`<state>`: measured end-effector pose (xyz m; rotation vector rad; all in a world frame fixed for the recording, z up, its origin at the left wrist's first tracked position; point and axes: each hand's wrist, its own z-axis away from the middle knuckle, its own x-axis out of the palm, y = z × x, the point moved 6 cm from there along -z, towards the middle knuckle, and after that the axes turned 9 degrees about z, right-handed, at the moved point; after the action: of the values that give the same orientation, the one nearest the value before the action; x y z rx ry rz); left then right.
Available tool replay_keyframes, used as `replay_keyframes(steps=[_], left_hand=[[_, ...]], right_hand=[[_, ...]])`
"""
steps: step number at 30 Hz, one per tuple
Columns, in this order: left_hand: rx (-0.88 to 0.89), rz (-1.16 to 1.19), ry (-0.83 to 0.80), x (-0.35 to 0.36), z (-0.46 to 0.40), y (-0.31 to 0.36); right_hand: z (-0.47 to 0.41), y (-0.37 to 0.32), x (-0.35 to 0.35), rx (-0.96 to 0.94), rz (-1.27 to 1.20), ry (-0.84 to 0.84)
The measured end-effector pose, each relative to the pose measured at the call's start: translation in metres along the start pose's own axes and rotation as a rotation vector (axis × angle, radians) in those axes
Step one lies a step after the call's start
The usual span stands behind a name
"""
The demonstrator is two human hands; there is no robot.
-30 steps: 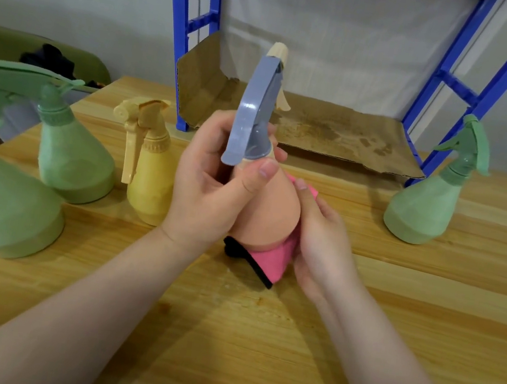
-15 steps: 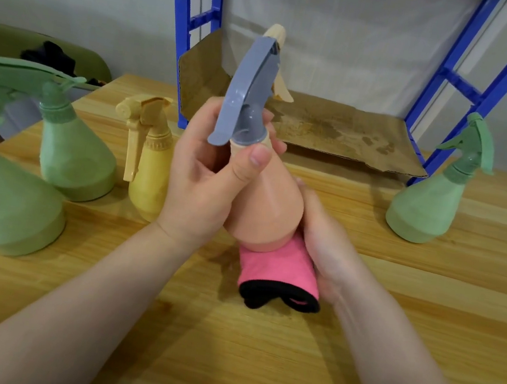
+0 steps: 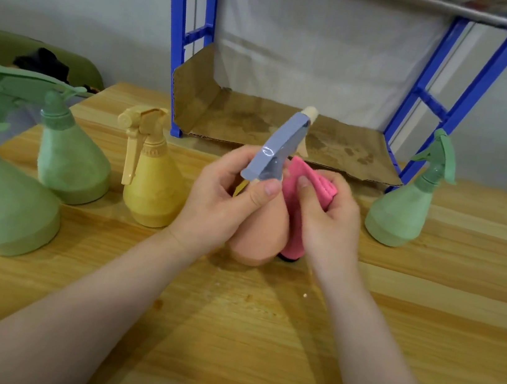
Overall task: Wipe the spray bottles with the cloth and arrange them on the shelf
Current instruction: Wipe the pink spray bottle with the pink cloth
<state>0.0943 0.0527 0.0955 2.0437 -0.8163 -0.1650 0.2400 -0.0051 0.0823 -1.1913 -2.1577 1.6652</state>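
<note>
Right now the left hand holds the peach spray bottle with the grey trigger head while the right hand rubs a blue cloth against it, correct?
Not quite: the cloth is pink, not blue. The head view shows the left hand gripping the peach spray bottle with the grey trigger head and the right hand pressing the folded pink cloth against its side.

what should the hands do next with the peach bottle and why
Probably rub the pink cloth down the peach bottle: the left hand grips its neck, the right hand presses the cloth to its side, and the shelf holds no bottles yet.
</note>
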Motion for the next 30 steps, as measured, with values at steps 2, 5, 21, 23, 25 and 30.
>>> replay_keyframes(steps=[2,5,21,23,25,30], left_hand=[[-0.025,0.02,-0.012,0.002,0.001,0.0],[-0.056,0.048,-0.039,0.005,0.0,0.002],[-0.296,0.333,0.059,0.054,-0.007,-0.002],[-0.322,0.345,0.05,0.069,-0.008,-0.004],[-0.337,0.343,0.014,0.084,-0.009,-0.009],[-0.354,0.38,-0.076,0.127,-0.018,-0.024]], right_hand=[[-0.003,-0.004,-0.007,-0.038,-0.082,-0.002],[-0.008,-0.014,-0.016,-0.073,-0.1,-0.082],[0.054,-0.036,-0.046,0.0,0.56,-0.19],[0.055,-0.035,-0.056,0.01,0.616,-0.14],[0.053,-0.033,-0.069,0.005,0.624,-0.09],[0.044,-0.022,-0.106,-0.032,0.58,0.015]])
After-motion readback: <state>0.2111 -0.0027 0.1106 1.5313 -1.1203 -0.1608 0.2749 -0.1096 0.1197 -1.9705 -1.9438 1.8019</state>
